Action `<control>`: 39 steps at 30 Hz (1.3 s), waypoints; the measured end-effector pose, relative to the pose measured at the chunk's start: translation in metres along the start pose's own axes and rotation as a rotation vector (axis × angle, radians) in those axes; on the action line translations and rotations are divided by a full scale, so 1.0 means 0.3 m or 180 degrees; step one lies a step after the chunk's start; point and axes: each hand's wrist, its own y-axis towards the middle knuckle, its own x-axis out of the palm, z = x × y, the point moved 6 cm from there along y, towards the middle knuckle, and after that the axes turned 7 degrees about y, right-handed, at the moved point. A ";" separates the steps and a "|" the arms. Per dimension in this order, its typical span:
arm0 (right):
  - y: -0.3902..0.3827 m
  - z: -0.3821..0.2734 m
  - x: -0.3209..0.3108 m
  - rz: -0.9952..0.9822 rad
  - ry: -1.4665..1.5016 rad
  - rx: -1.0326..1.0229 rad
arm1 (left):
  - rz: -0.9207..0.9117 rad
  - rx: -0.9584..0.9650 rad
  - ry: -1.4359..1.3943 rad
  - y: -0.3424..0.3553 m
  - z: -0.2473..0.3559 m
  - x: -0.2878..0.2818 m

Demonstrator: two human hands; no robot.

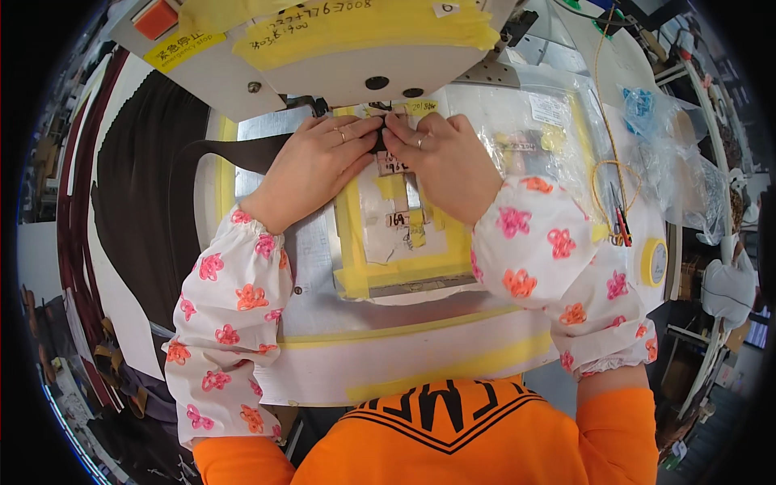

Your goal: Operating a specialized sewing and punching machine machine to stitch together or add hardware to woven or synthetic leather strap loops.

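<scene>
A dark brown fabric strap (242,151) runs in from the left, under my left hand, to the base of a white machine head (339,77). My left hand (317,160) lies over the strap, its fingers closed together and pressing near the strap's end. Opposite it, my right hand (446,158) pinches the dark end between thumb and fingers, almost touching the left fingertips. Both hands rest above a work plate (440,271) edged with yellow tape and carrying small labels. The strap's tip is partly hidden by my fingers.
More dark straps (133,186) hang in a thick bundle at the left. Clear plastic sheeting (517,121) covers the table right of the machine. Small red-handled snips (622,230) and a yellow tape roll (654,263) lie at the right edge, near a crumpled plastic bag (675,153).
</scene>
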 end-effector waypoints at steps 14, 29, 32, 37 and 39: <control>-0.026 0.101 -0.032 0.0599 0.1946 0.0182 | -0.0152 -0.0232 -0.0098 -0.001 -0.010 -0.003; -0.043 0.007 -0.018 0.0643 0.0359 -0.0090 | 0.0033 -0.0337 -0.0827 0.006 -0.047 0.017; -0.025 -0.002 -0.016 0.0628 0.0406 -0.0063 | -0.0312 -0.0367 -0.1424 0.023 -0.101 0.026; -0.029 0.006 -0.029 0.0555 0.0430 -0.0036 | -0.0267 -0.0164 -0.0190 0.004 -0.037 -0.027; -0.030 0.010 -0.036 0.0619 0.0517 -0.0002 | -0.0231 -0.0238 0.0106 -0.012 -0.024 -0.027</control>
